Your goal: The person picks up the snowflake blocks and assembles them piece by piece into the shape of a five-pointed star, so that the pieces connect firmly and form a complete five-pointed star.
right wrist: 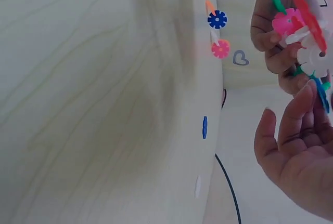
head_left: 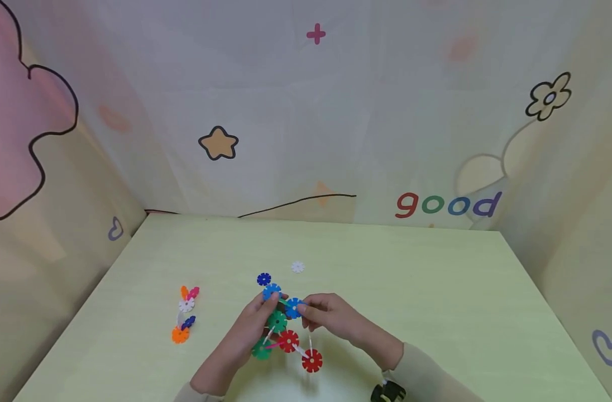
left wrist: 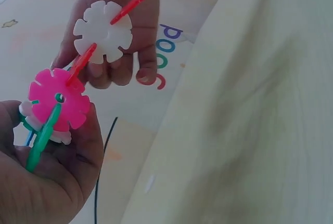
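Note:
Slotted plastic snowflake discs are joined edge to edge into a linked piece above the table. My left hand [head_left: 253,324] grips this piece near a blue disc [head_left: 272,291] and a green disc [head_left: 277,321]. My right hand [head_left: 333,315] pinches another blue disc [head_left: 293,307] at the piece's right side. Below hang a red disc [head_left: 288,341] and a lower red disc [head_left: 312,360]. In the left wrist view, a pink disc [left wrist: 67,96] and a white disc [left wrist: 106,33] are linked by a red one seen edge-on. Fingers hide parts of the joins.
On the pale table [head_left: 436,301], a dark blue disc [head_left: 264,279] and a white disc [head_left: 298,267] lie loose beyond the hands. To the left sits a small joined group with an orange disc [head_left: 180,335]. A printed cloth [head_left: 266,111] stands behind the table.

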The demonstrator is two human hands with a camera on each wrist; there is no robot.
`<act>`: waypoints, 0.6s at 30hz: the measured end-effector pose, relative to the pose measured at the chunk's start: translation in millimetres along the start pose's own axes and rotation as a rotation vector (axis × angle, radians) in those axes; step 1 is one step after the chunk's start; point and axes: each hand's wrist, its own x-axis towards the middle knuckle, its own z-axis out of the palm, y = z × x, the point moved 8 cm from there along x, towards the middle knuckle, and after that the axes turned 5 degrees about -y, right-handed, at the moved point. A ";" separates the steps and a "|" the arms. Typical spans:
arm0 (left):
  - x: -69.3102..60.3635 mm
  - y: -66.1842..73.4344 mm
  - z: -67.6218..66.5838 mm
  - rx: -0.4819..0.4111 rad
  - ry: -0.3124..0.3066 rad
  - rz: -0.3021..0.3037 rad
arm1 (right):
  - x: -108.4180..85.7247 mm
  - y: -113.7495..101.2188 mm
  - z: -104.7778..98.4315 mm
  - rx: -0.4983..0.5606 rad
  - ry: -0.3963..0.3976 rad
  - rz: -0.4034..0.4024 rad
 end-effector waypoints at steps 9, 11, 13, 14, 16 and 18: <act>-24.5 -1.1 -41.4 0.005 0.150 -0.071 | 23.0 24.2 7.6 0.056 0.046 0.106; -30.3 -3.2 -53.5 0.017 0.182 -0.088 | 32.2 28.3 15.7 0.058 0.037 0.125; -35.6 -4.5 -64.4 0.024 0.209 -0.100 | 42.4 30.5 26.7 0.056 0.024 0.136; -38.3 -4.7 -69.3 0.023 0.217 -0.103 | 47.6 31.2 33.2 0.057 0.016 0.146; -43.9 -3.9 -79.0 0.033 0.229 -0.114 | 58.0 31.9 47.6 0.062 0.001 0.167; -50.1 -1.9 -88.9 0.045 0.233 -0.118 | 68.5 31.3 61.9 0.065 -0.013 0.179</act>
